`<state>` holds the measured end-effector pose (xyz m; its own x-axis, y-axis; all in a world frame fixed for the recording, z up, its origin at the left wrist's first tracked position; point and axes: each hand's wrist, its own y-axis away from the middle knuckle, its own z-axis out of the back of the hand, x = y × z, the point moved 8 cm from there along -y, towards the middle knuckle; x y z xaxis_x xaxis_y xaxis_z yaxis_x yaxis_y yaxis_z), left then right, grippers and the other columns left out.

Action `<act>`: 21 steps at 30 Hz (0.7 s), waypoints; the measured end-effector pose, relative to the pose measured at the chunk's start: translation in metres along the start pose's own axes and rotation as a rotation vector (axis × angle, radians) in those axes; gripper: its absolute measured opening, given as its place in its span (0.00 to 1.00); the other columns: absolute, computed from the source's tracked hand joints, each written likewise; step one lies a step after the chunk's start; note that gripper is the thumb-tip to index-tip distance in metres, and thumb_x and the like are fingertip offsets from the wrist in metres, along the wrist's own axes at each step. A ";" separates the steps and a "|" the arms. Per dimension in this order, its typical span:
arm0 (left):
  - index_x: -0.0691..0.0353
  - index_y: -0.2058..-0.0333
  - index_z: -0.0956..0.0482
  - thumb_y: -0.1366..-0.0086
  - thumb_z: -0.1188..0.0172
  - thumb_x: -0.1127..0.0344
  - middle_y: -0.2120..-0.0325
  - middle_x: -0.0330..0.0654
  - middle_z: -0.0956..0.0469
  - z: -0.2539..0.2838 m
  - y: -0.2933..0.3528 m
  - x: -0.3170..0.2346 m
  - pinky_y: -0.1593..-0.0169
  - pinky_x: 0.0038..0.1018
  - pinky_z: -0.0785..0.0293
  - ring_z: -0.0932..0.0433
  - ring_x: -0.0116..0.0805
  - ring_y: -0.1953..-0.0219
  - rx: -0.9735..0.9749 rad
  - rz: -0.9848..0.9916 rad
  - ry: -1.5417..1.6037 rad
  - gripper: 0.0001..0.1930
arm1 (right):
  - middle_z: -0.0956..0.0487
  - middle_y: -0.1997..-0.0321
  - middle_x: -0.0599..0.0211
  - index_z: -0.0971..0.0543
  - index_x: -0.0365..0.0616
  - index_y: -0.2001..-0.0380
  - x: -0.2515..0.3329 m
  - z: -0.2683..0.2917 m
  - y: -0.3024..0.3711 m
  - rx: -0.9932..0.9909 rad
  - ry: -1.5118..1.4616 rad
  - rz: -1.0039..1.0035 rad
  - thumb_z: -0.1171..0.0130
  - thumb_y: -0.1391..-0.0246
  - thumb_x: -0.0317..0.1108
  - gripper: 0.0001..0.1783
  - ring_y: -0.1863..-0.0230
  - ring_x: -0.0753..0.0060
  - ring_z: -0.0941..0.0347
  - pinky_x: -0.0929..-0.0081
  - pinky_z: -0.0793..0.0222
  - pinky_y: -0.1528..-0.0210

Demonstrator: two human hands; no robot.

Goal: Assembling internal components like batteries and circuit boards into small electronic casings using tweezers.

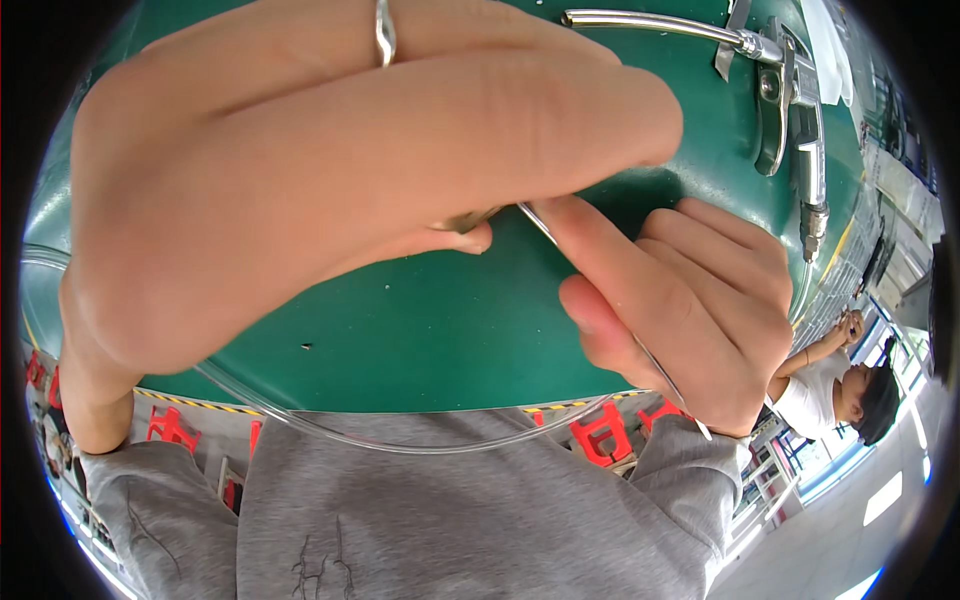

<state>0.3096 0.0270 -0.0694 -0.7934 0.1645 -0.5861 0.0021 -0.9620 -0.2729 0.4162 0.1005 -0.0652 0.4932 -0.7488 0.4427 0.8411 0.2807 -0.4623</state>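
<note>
My left hand [330, 170], with a silver ring [385, 32] on one finger, fills the upper left, close to the camera. Its fingers are bent round and pinch a small brass-coloured piece [466, 220], mostly hidden behind the forefinger. From the right, my right hand [690, 290] grips a slim silver metal tool [541, 222] between thumb and forefinger. The tool's front end goes in under the left fingers beside the brass-coloured piece; whether they touch is hidden. Its back end sticks out near the right wrist.
An air blow gun [790, 90] with a curved metal nozzle lies on the green table mat [440, 340] at the far right. Clear tubing [400, 445] loops along the near edge. Red stools [602, 435] stand beyond that edge. Another person [835, 390] is at the right.
</note>
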 end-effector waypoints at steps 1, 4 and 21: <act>0.68 0.55 0.19 0.46 0.33 0.70 0.58 0.48 0.15 0.000 0.000 0.001 0.68 0.23 0.30 0.16 0.32 0.66 0.001 0.016 0.002 0.19 | 0.23 0.84 0.60 0.18 0.19 0.64 0.000 -0.001 0.000 0.007 -0.002 -0.019 0.33 0.46 0.30 0.17 0.89 0.76 0.40 0.78 0.51 0.87; 0.69 0.56 0.19 0.47 0.32 0.69 0.58 0.48 0.15 0.001 -0.003 -0.003 0.65 0.23 0.29 0.16 0.33 0.65 0.018 0.055 -0.061 0.19 | 0.25 0.84 0.61 0.19 0.19 0.62 0.005 -0.001 0.000 -0.011 0.056 -0.009 0.33 0.47 0.30 0.18 0.89 0.77 0.42 0.77 0.53 0.87; 0.74 0.52 0.22 0.48 0.31 0.66 0.55 0.54 0.18 0.001 0.000 0.001 0.56 0.31 0.26 0.17 0.46 0.57 0.097 0.037 -0.007 0.25 | 0.18 0.76 0.50 0.20 0.18 0.62 0.008 -0.003 0.000 -0.029 0.073 0.023 0.36 0.45 0.27 0.16 0.89 0.77 0.40 0.79 0.50 0.87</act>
<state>0.3084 0.0272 -0.0690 -0.7984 0.1269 -0.5886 -0.0270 -0.9841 -0.1756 0.4197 0.0923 -0.0643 0.4936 -0.7847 0.3751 0.8226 0.2811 -0.4944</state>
